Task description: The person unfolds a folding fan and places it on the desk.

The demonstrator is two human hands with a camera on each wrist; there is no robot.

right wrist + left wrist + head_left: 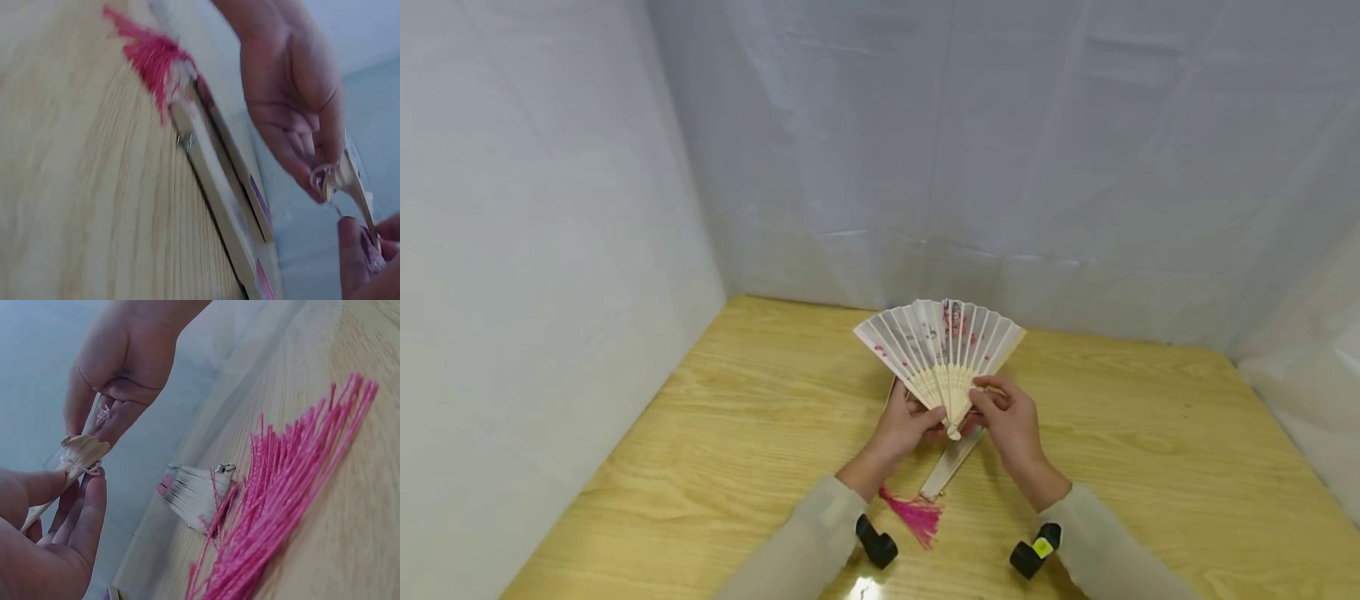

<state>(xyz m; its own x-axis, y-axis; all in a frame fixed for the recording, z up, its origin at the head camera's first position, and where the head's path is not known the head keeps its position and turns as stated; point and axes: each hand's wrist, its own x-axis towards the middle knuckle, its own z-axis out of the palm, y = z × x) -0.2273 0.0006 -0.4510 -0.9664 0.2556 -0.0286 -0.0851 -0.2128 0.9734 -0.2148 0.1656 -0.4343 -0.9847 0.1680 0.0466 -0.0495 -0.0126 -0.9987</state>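
A spread folding fan (955,342), pale with pink and grey flowers, is held up over the table in both hands. On its left side, my left hand (904,429) pinches the ribs low down, thumb in front, near the pivot. My right hand (1009,425) grips the opposite edge rib with thumb and fingers. In the left wrist view, a thin pale cord loops at the fan's pivot end (85,452), close to the fingertips. Below the hands lies a folded fan (952,464) with a pink tassel (916,518) at its near end.
Another long narrow pale piece (231,156) lies alongside the folded fan in the right wrist view. The wooden table (700,467) meets a grey sheet (880,150) at the back and a white sheet (550,250) on the left. Black wrist devices (877,543) sit by both sleeves.
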